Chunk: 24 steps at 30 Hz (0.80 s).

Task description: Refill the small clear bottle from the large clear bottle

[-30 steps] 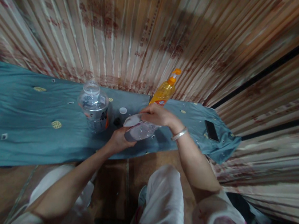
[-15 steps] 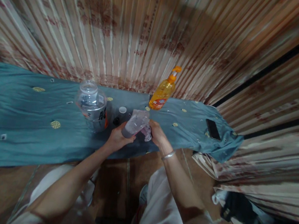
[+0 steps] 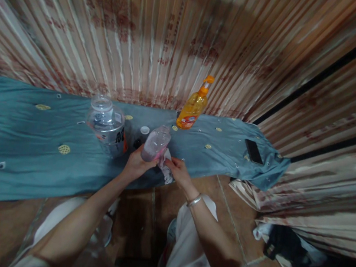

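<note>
Loosely crumpled cloth (image 3: 165,171), clear plastic bottle (image 3: 156,143)

Left fingers (image 3: 150,164) holding bottle (image 3: 157,141), right fingers (image 3: 174,164) cloth (image 3: 166,175)

A see-through plastic bottle (image 3: 156,143) sits tilted in the left grip (image 3: 137,163), over the counter (image 3: 220,159), its far end leaning to the right. A pink patch shows along its lower right edge. A pale, crumpled cloth (image 3: 166,174) with darker marks hangs from the right grip (image 3: 179,173), at the bottle's lower right side; whether they touch is unclear.
</note>
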Motion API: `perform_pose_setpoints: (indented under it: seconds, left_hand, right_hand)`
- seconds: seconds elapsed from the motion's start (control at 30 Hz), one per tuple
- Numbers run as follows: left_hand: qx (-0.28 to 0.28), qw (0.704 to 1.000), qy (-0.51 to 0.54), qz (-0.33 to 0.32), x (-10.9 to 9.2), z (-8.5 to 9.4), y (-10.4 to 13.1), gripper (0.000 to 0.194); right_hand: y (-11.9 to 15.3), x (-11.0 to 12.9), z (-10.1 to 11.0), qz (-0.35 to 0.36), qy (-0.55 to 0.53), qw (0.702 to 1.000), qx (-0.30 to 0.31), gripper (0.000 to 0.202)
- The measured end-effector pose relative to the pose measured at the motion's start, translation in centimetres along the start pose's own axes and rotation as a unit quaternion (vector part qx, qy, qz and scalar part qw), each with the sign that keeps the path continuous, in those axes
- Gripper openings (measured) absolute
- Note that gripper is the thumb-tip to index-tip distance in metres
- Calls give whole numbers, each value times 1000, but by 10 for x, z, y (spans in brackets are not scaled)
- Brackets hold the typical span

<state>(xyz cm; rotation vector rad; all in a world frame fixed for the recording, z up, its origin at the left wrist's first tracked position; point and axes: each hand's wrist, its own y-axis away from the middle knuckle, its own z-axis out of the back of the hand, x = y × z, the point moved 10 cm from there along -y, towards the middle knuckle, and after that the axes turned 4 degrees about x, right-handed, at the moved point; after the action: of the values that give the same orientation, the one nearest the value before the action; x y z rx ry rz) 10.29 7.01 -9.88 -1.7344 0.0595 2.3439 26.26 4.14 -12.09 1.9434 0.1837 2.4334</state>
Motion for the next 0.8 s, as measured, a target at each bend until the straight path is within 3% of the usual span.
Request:
perform_pose_setpoints:
  seconds: [0.17,0.3,0.53,0.7,0.8]
  left_hand:
    - [-17,1000,11,11,1,5,0,46]
    - [-13,999,20,24,6,3,2,45]
    - [13,999,28,44,9,-5,8,29]
    - [18,996,53,65,10,-6,10,41]
    - [16,995,68,73,8,-7,12,47]
  right_hand:
    - [-2,3,26,14,124,991,-44,33]
    - [-7,18,43,44,249,964,-80,20]
    - [-13,22,22,60,393,915,-62,36]
    - [-13,25,12,52,512,856,-43,44]
    - [-14,27,13,55,522,849,-59,43]
